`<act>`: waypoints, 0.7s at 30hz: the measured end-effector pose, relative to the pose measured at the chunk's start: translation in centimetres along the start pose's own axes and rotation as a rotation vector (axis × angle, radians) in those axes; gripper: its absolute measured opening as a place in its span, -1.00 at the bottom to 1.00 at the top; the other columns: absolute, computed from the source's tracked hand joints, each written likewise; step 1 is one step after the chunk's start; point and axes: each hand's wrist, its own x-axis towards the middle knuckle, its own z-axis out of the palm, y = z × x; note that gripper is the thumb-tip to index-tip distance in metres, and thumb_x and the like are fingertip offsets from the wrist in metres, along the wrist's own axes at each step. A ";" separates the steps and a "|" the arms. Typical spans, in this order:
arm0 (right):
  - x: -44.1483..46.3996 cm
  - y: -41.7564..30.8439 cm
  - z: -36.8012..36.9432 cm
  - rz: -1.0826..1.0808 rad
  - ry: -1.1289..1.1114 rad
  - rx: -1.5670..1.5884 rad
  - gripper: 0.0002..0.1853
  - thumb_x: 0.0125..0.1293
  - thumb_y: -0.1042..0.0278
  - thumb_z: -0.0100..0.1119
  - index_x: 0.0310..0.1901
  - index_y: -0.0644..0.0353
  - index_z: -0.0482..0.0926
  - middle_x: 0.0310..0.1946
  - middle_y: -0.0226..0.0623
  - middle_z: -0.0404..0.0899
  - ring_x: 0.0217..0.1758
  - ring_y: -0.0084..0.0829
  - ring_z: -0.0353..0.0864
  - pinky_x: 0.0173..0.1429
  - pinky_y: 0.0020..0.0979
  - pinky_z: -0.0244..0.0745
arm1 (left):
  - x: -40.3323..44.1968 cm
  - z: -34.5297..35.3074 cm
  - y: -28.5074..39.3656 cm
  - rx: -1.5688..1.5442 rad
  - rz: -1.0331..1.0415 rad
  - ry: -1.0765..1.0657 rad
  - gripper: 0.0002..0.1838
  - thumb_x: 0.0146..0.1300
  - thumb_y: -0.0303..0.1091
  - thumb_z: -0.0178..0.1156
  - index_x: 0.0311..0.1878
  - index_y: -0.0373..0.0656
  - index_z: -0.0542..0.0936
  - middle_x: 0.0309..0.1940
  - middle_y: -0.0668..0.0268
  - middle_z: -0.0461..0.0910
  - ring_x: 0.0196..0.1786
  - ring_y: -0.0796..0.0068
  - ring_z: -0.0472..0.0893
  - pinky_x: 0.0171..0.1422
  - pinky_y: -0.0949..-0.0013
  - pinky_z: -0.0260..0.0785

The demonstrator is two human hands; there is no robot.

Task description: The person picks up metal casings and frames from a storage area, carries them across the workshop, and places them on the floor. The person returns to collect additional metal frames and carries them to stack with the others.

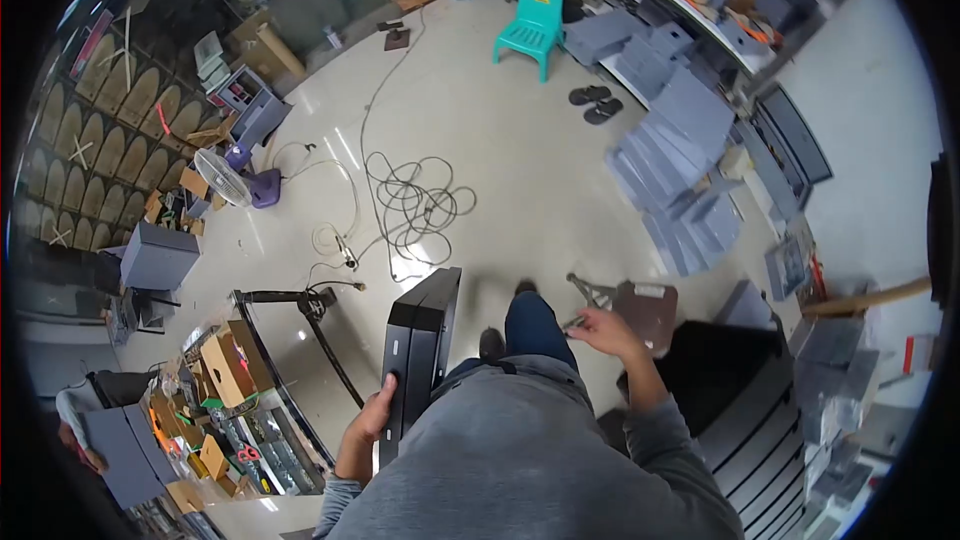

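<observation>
Black rectangular hard-sided case (408,345) with bevelled upper end: on its narrow side, left of the wearer's dark-blue trouser leg (537,325), above the pale glossy floor (510,190). The upright carry probably keeps its bulk close to the body, so one hand can manage it; cannot tell whether it touches the grey long-sleeved shirt (500,450).

Left hand (376,410) grips the case low on its outer side. Thumb side shows; most fingers are hidden, presumably hooked under or behind an edge for support. Left elbow bent, forearm close to the trunk.

Right hand (608,332) is out ahead of the right hip, elbow bent, fingers partly curled. It lies just beside a brown square-topped stool (648,310) with metal legs; cannot tell whether the fingertips close on a leg or only pass over it. The spread arm may help balance the load on the left.

Slatted dark-grey stack (755,440) near the right elbow. Loose coils of dark cable (412,202) lie ahead, apart from both hands.
</observation>
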 end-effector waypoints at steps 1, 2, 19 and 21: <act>1.4 0.5 -0.8 0.031 -0.005 0.082 -0.37 0.20 -0.03 0.31 0.18 0.25 0.48 -0.30 -0.14 0.69 -0.21 -0.35 0.70 -0.14 -0.34 0.56 | 1.4 -0.2 1.7 -0.014 -0.030 0.001 0.03 0.21 0.48 -0.05 0.25 -0.50 0.38 0.12 0.00 0.54 0.12 0.27 0.56 0.27 0.32 0.33; 2.8 1.2 -1.8 0.159 -0.009 0.274 -0.45 0.21 0.08 0.32 0.14 0.26 0.51 -0.38 -0.26 0.63 -0.31 -0.45 0.62 -0.24 -0.44 0.50 | 3.0 -0.3 3.6 -0.025 -0.056 0.002 0.04 0.20 0.49 -0.05 0.24 -0.50 0.40 0.10 0.00 0.54 0.11 0.27 0.57 0.25 0.32 0.35; 57.1 -25.0 -30.9 -0.052 0.107 -0.214 -0.36 0.17 -0.01 0.28 0.19 0.24 0.47 -0.17 -0.07 0.68 -0.09 -0.26 0.68 0.05 -0.33 0.52 | 17.9 1.5 43.9 -0.121 -0.076 0.251 0.12 0.17 0.52 -0.05 0.23 -0.59 0.36 0.16 -0.07 0.49 0.17 0.22 0.52 0.30 0.27 0.32; 65.3 -31.4 -29.9 -0.199 0.087 -0.076 -0.36 0.18 0.02 0.30 0.21 0.24 0.45 -0.14 -0.07 0.67 -0.11 -0.26 0.68 0.04 -0.34 0.52 | 18.8 1.2 48.2 -0.052 -0.067 0.317 0.11 0.17 0.52 -0.04 0.23 -0.59 0.36 0.16 -0.06 0.48 0.18 0.22 0.51 0.31 0.28 0.29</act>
